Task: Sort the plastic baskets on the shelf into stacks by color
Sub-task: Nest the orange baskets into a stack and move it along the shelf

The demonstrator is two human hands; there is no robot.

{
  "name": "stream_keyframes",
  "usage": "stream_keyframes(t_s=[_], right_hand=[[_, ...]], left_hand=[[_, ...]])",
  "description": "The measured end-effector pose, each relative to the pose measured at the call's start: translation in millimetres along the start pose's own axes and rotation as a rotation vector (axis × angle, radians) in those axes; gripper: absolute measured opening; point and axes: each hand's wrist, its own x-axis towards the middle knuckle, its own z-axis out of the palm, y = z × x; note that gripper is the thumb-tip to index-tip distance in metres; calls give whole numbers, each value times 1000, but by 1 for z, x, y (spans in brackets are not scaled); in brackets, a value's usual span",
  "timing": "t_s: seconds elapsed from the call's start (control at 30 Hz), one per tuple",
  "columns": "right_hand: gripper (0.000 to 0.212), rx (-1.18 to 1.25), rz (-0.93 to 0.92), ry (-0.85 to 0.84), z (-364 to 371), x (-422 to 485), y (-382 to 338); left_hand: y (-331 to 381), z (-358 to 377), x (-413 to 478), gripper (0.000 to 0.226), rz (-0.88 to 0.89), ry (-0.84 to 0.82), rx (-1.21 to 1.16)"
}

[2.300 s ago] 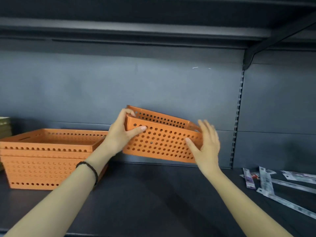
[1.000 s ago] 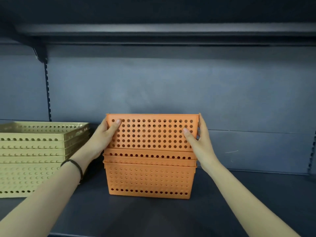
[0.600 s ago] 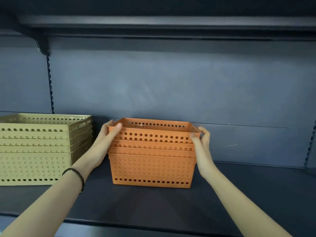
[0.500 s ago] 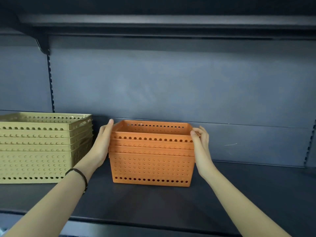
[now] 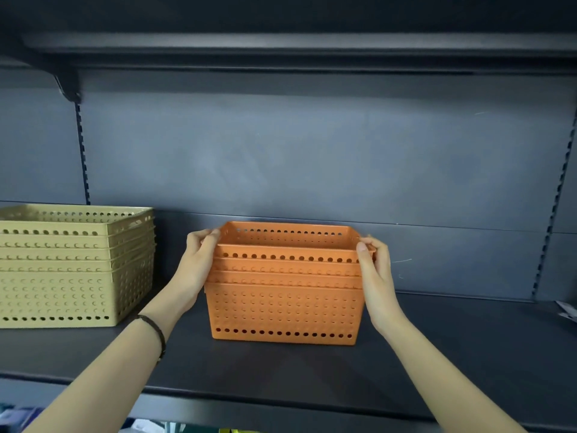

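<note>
A stack of orange perforated baskets (image 5: 284, 307) stands in the middle of the dark shelf (image 5: 437, 345). Its top basket (image 5: 287, 248) sits nested level in the ones below. My left hand (image 5: 196, 267) holds the left end of the top rim, fingers curled over the edge. At the right end of that rim, my right hand (image 5: 373, 270) pinches the edge between thumb and fingers. A stack of several olive-yellow baskets (image 5: 71, 267) stands to the left, apart from the orange stack.
The grey back panel (image 5: 312, 157) rises behind the baskets and an upper shelf (image 5: 281, 48) hangs overhead. White packets (image 5: 566, 310) lie at the far right edge. Slotted uprights (image 5: 82, 151) run down the back wall.
I carried the orange basket leftward to the orange stack, lowered it and nested it on top. Both hands stayed at its ends and now grip the rim.
</note>
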Motion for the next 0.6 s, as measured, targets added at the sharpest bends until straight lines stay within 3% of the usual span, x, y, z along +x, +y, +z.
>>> stream_keyframes(t_s=[0.13, 0.27, 0.33, 0.47, 0.53, 0.6], right_hand=[[34, 114, 45, -6, -29, -5, -5], [102, 164, 110, -32, -51, -18, -4], [119, 179, 190, -54, -56, -25, 6], [131, 133, 307, -224, -54, -42, 18], [127, 108, 283, -265, -53, -48, 17], [112, 120, 280, -251, -51, -49, 16]], left_hand=[[1, 9, -18, 42, 16, -4, -91], [-8, 14, -36, 42, 11, -35, -224], [-22, 19, -48, 55, 4, -65, -263], [-49, 30, -75, 106, -13, -192, -260], [-53, 34, -81, 114, -64, -192, -254], [-54, 36, -82, 106, -88, -170, -232]])
